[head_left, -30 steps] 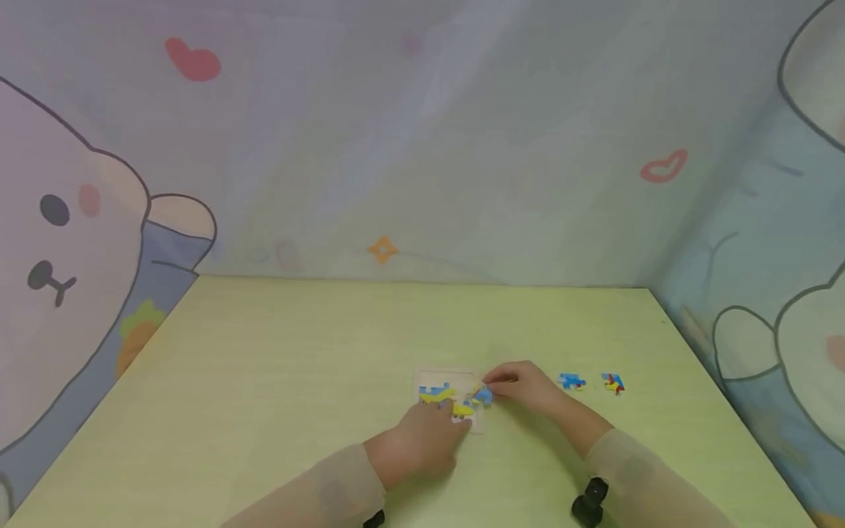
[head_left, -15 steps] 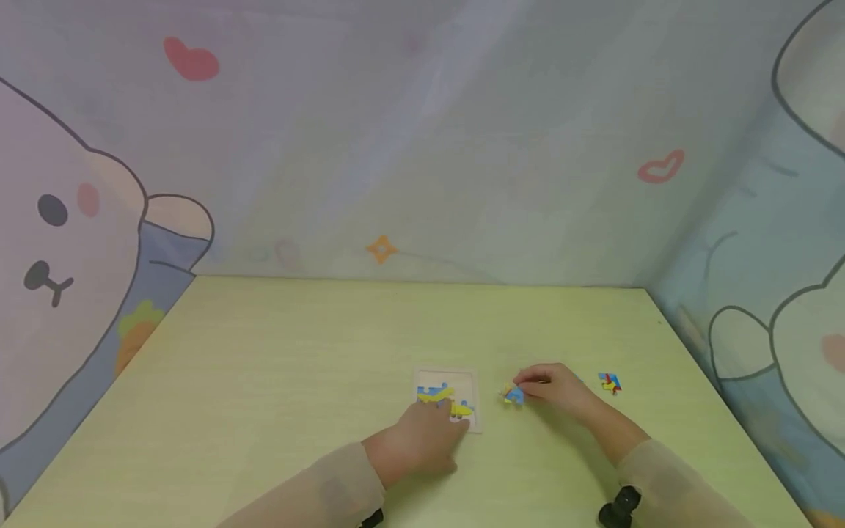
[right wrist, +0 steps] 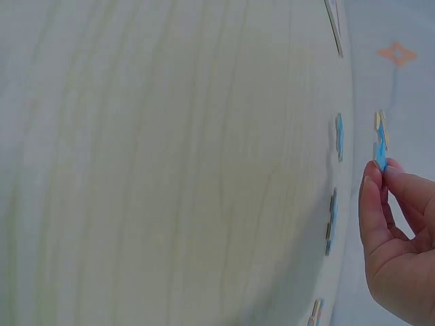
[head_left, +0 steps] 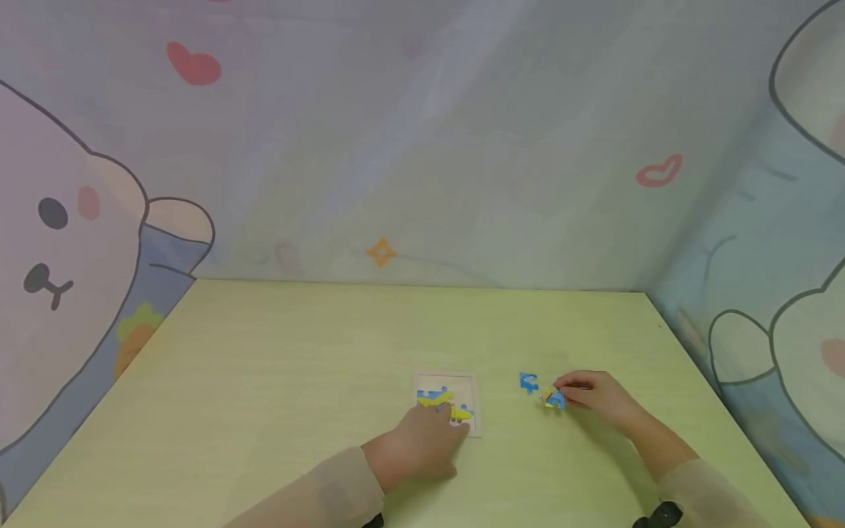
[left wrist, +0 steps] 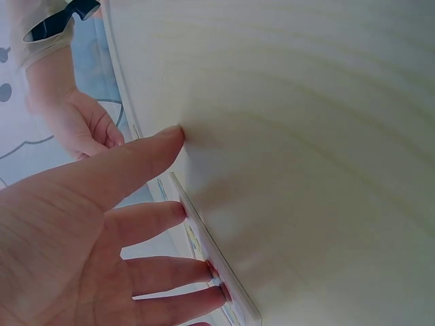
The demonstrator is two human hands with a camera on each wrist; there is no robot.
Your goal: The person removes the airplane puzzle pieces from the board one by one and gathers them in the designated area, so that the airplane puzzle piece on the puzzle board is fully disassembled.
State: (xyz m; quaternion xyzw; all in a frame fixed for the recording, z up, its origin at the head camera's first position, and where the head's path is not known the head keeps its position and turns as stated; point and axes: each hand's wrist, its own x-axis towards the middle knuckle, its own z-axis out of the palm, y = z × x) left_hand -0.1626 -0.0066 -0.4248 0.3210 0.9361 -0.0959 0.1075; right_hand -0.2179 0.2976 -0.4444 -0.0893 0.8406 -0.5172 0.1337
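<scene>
My left hand [head_left: 422, 440] rests on the near side of a light wooden puzzle tray [head_left: 477, 411], fingers extended. In the left wrist view, fingertips [left wrist: 178, 212] touch the tray's rim, with the thumb lying off it. Inside the tray lie joined blue and yellow puzzle pieces [head_left: 436, 396], partly covered by that hand. To the right, my right hand [head_left: 602, 396] pinches a blue and yellow puzzle piece [head_left: 553, 398] between thumb and fingers. In the right wrist view, this held piece [right wrist: 380, 142] is raised off the table.
A loose blue puzzle piece [head_left: 528, 382] lies between tray and right hand. The right wrist view shows another piece [right wrist: 332, 221] and a third piece [right wrist: 316, 312] on the pale table [head_left: 297, 352]. A printed cloth [head_left: 462, 147] hangs behind the table's far edge.
My right hand has moved right, away from the tray, with the pinched puzzle piece. A loose blue piece has come into sight, while pieces farther right are now covered. My left hand stays put.
</scene>
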